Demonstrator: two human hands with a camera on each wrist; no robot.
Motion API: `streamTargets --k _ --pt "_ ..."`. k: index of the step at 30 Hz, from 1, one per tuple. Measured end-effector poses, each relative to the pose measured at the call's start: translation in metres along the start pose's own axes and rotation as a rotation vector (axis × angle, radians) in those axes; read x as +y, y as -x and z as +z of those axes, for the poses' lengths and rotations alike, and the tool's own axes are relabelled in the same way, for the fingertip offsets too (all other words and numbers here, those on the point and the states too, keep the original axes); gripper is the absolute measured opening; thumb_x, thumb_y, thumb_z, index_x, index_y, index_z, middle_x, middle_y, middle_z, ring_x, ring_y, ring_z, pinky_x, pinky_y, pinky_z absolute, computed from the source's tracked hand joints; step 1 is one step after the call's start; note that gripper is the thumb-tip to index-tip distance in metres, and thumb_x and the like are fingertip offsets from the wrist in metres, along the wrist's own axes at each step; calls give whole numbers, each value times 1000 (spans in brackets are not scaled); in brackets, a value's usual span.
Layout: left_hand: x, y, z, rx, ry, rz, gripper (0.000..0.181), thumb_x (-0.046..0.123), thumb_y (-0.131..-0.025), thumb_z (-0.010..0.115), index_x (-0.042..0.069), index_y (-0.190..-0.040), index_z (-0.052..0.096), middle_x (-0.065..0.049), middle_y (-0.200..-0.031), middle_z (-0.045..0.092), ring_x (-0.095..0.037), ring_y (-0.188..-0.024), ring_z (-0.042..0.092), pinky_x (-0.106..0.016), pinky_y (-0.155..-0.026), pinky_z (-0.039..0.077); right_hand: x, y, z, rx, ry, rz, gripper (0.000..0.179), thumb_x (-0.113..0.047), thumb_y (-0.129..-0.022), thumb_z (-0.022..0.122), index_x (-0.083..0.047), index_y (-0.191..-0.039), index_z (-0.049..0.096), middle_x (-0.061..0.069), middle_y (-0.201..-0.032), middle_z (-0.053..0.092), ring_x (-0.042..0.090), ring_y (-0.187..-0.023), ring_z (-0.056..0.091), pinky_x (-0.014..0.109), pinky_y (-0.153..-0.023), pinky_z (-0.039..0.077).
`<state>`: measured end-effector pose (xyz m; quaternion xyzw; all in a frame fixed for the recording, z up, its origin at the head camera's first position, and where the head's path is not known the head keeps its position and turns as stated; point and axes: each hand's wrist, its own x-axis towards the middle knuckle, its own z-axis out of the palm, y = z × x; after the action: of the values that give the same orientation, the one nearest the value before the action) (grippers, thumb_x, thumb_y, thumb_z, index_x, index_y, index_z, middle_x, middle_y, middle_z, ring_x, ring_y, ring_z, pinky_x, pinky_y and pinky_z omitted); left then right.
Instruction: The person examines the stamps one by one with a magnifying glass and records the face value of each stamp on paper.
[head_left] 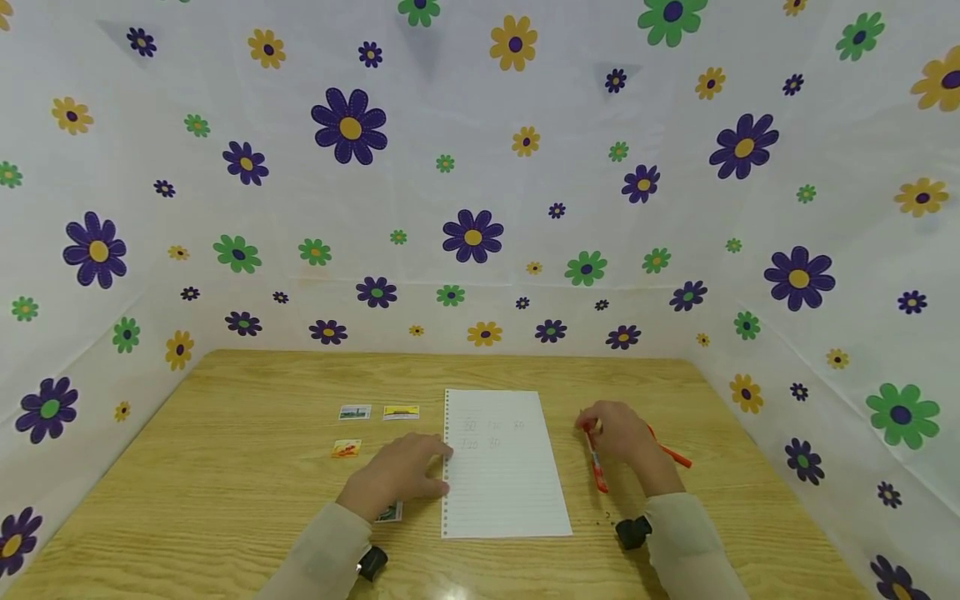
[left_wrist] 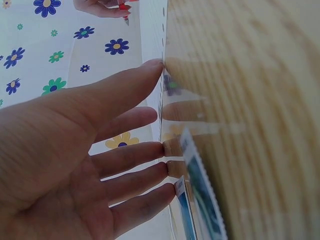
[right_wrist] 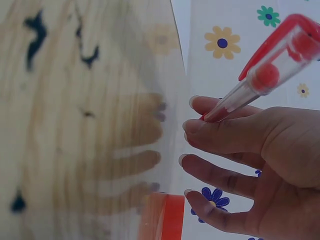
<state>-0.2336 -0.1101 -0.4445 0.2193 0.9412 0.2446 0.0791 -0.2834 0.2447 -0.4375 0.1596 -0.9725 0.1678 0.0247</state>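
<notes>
A sheet of lined paper (head_left: 506, 492) with punched holes down its left edge lies on the table, faint handwritten figures near its top. At that edge my left hand (head_left: 401, 475) rests with its fingers spread, thumb and fingertips by the holes; the left wrist view shows the hand (left_wrist: 100, 150) holding nothing. To the right of the sheet, my right hand (head_left: 618, 429) pinches a red pen (head_left: 597, 471) between thumb and fingers. Its clear barrel and red clip show in the right wrist view, where the pen (right_wrist: 265, 80) slants up from the fingertips.
Small stamps lie left of the sheet: a grey-green one (head_left: 355, 412), a yellow one (head_left: 401, 412), an orange one (head_left: 347, 449), and one partly hidden (head_left: 390, 513) by my left hand. A red stick-like thing (head_left: 677, 457) lies behind my right wrist. Dark specks (head_left: 608, 516) dot the table.
</notes>
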Motion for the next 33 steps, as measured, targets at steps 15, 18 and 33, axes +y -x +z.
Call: streamTargets --k 15,18,33 --pt "-3 -1 4 -8 -13 -5 50 24 -85 86 7 -129 70 -14 -139 67 -40 -133 59 -59 -111 47 -2 3 2 -73 20 10 31 17 -83 66 -9 -94 79 7 -95 73 25 -90 64 49 -90 59" --pt "-4 -2 4 -8 -15 -12 50 24 -85 85 7 -129 70 -13 -139 67 -39 -133 59 -58 -111 47 -2 2 2 -79 24 20 29 16 -83 67 -9 -94 79 7 -97 74 25 -91 65 50 -92 58" --pt "-4 -3 3 -10 -34 -4 50 26 -86 84 8 -131 69 -12 -140 66 -38 -133 59 -57 -110 48 -4 -1 2 -95 35 52 21 8 -85 75 -12 -91 80 6 -97 76 26 -94 67 49 -92 59"
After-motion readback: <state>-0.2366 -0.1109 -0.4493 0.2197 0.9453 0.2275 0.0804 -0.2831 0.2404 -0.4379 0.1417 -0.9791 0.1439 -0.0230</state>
